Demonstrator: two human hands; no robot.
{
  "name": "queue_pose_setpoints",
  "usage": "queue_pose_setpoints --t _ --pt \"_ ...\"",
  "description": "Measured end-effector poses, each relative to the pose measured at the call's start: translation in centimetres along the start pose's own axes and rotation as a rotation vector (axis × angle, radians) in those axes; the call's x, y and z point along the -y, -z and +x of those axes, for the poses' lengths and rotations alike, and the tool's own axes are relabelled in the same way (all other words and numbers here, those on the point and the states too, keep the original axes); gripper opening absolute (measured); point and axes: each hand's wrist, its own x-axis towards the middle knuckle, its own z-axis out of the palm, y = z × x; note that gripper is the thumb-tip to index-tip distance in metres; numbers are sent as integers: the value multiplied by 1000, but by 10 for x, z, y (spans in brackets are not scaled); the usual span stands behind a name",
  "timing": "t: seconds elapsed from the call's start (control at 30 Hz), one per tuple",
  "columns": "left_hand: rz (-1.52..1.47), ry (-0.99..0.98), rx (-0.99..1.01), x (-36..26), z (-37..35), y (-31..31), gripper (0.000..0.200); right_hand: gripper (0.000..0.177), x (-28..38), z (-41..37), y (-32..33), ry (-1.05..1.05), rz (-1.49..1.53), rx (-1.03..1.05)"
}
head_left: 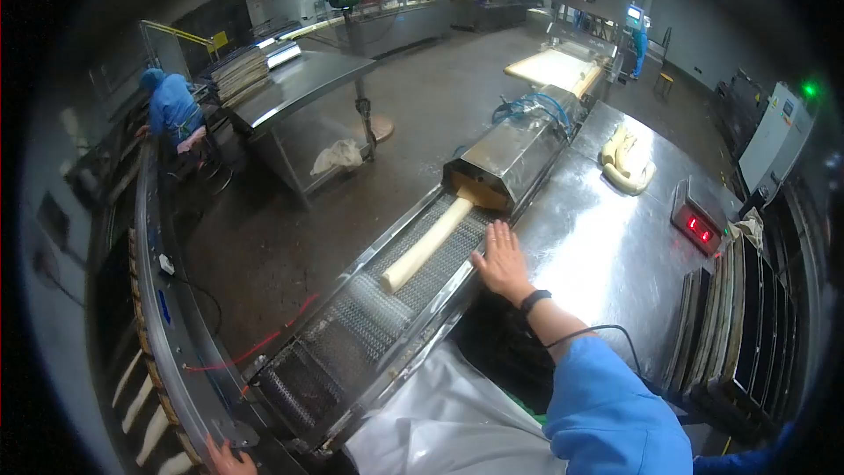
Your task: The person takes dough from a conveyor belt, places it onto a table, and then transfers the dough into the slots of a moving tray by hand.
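Note:
A long pale dough roll (428,244) lies on the metal mesh conveyor (369,299), its far end at the mouth of a steel housing (514,154). My right hand (504,262), with fingers stretched out and nothing in it, is at the conveyor's right side rail, beside the dough and apart from it. At the bottom left edge, my left hand (230,457) shows only in part. Its fingers are apart at the metal rail near the conveyor's near end, and I see nothing held.
Right of the conveyor, a steel table (571,273) bears folded dough strips (627,161) and a scale (697,218) with red digits. Stacked trays (738,317) stand at its near right. A co-worker in blue (176,110) bends at the far left, past a curved rail (154,255).

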Motion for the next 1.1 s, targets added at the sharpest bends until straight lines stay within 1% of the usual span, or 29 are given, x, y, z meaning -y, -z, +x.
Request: queue_pose_setpoints --t 0.03,0.07,0.1,0.13,0.17,0.27,0.3,0.33,0.37,0.4,0.43,0.5,0.57,0.63,0.7,0.73,0.77,0.83,0.97,1.03,1.07,1.1 --pt "-22 -22 -21 5 2 -7 42 73 14 4 -6 -6 1 -1" --pt "-21 -26 -23 -1 2 0 42 71 28 8 -13 14 -16 -4" --pt "-30 -4 4 -7 1 10 44 68 40 12 -17 34 -34 -6" --pt "-40 18 31 -11 1 16 45 65 52 12 -12 44 -19 47" --pt "-40 16 29 -9 2 13 45 65 56 14 -16 42 -18 45" --pt "-58 4 61 4 1 -17 48 70 68 14 -19 271 -27 80" --pt "-185 79 14 7 2 -33 44 70 78 12 -15 268 -30 79" --pt "-311 154 -35 9 2 -41 41 71 92 9 -11 359 -33 155" --pt "-312 153 -38 -3 0 -18 41 72 107 7 -10 450 -33 230" --pt "-196 120 25 -23 -3 23 44 70 122 4 -14 517 27 203" --pt "-78 85 87 -33 -5 46 48 68 140 -2 -20 583 89 173" --pt "-78 99 93 -25 -3 35 48 60 177 -15 -35 669 203 114" --pt "-89 99 104 -15 -3 15 48 42 209 -32 -29 827 263 54" --pt "-111 48 29 -5 -2 -1 50 30 237 -50 -24 938 219 152" --pt "-109 69 53 -9 -3 5 50 27 258 -67 -45 958 221 111" --pt "-107 99 80 -12 -4 10 51 24 262 -71 -39 988 225 73" --pt "-109 93 78 -17 -6 16 51 24 261 -70 -33 983 222 71" --pt "-224 24 -51 -23 -9 27 49 25 257 -65 -16 872 224 188" --pt "-231 4 -52 -13 -9 16 45 29 210 -43 -14 820 141 159" --pt "-174 21 -2 -9 -9 14 42 38 184 -43 -2 694 462 176" --pt "-177 16 -7 -7 -7 10 42 41 167 -42 0 636 601 217" --pt "-189 9 -34 -4 -7 4 42 40 150 -47 24 416 875 344"
